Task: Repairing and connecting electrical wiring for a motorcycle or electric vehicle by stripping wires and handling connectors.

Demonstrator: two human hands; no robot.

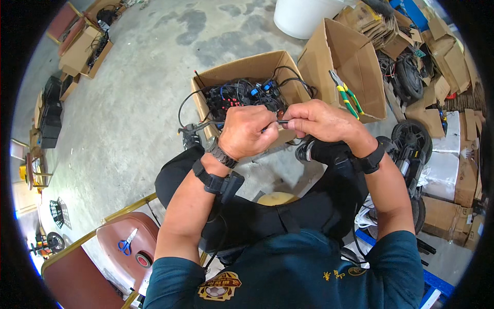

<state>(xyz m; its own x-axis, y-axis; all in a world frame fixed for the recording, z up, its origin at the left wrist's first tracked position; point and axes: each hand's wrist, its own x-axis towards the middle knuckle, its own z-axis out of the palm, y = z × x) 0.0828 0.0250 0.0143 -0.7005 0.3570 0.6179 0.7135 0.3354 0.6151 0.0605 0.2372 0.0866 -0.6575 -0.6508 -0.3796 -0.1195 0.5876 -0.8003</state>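
Observation:
My left hand (246, 131) and my right hand (321, 121) meet in front of me, both closed on a thin black cable (280, 122) that spans the small gap between them. The cable's ends are hidden inside my fists. Just beyond my hands stands an open cardboard box (242, 69) filled with tangled black wires and parts with red and blue connectors (242, 95). Green and yellow pliers (346, 95) lie on the flap of a second cardboard box to the right.
A red chair (126, 242) at lower left holds blue scissors (125, 243) and a tape roll (143, 259). Wheels (411, 135) and flattened cardboard (442, 56) crowd the right side. A white bucket (301, 15) stands at the top. Concrete floor (139, 103) stretches left.

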